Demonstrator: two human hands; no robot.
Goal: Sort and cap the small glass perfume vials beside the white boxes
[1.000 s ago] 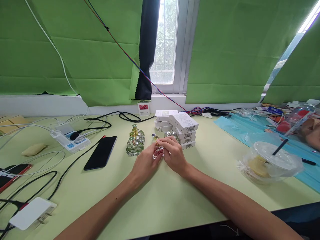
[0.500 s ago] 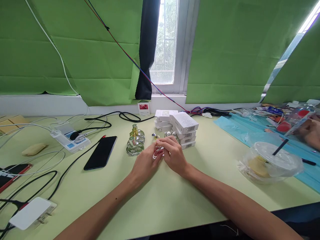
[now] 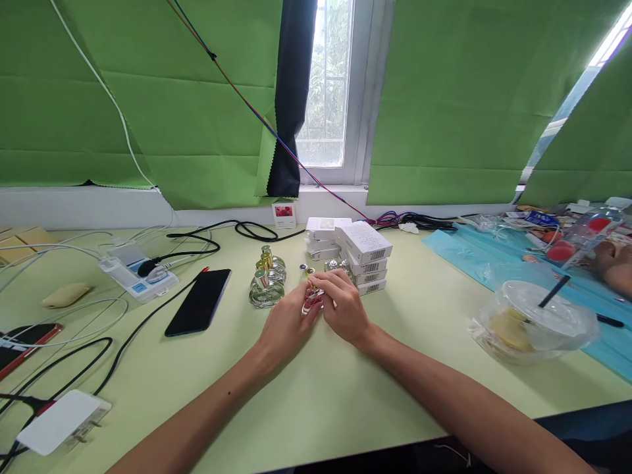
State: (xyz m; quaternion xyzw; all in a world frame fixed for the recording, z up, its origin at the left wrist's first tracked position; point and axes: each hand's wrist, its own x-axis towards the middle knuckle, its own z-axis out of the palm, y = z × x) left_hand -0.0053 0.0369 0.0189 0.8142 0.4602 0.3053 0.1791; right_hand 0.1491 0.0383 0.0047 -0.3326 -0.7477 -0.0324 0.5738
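Observation:
My left hand (image 3: 287,320) is closed around a small clear glass perfume bottle (image 3: 312,301) with a reddish tint. At the top of that bottle, the fingers of my right hand (image 3: 342,304) are pinched together, meeting the left fingertips; what they grip there is mostly hidden. Left of my hands, several glass perfume bottles (image 3: 267,293) with gold and silvery necks stand in a row. Just beyond my fingers are small gold and silver tops (image 3: 310,270), and more clear glass (image 3: 338,264) shows behind my right hand. White boxes (image 3: 364,243) are stacked behind it.
A black phone (image 3: 198,303) and a power strip (image 3: 141,275) with cables lie to the left, near a white charger (image 3: 64,421). On the right stand a lidded plastic cup (image 3: 538,316) in a bag and blue sheeting (image 3: 474,263). Part of another person's hand (image 3: 615,263) shows at the far right.
My fingers have barely shifted on the bottle. At the far right, the other person's hand has moved slightly.

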